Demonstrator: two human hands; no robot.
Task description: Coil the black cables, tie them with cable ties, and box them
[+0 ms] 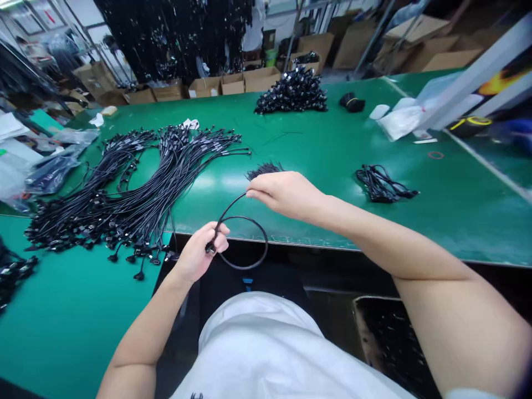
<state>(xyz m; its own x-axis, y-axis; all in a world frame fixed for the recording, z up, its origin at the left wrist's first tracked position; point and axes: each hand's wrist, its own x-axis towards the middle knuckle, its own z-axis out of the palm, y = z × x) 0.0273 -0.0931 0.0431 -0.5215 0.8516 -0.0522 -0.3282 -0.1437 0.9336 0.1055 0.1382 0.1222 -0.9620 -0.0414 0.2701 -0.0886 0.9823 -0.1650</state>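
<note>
A black cable with a plug end hangs in a loop between my hands, over the table's front edge. My left hand is closed around the cable by its plug. Higher and to the right, my right hand pinches the cable further along. Just behind the right hand lies a small bunch of thin black strands, partly covered by it. To the left spreads a big heap of black cables, their plugs towards me.
On the green table lie a bundled cable group at right and a pile of coiled cables at the back. A slanted white post stands at right. Cardboard boxes line the far side. A dark bin sits below.
</note>
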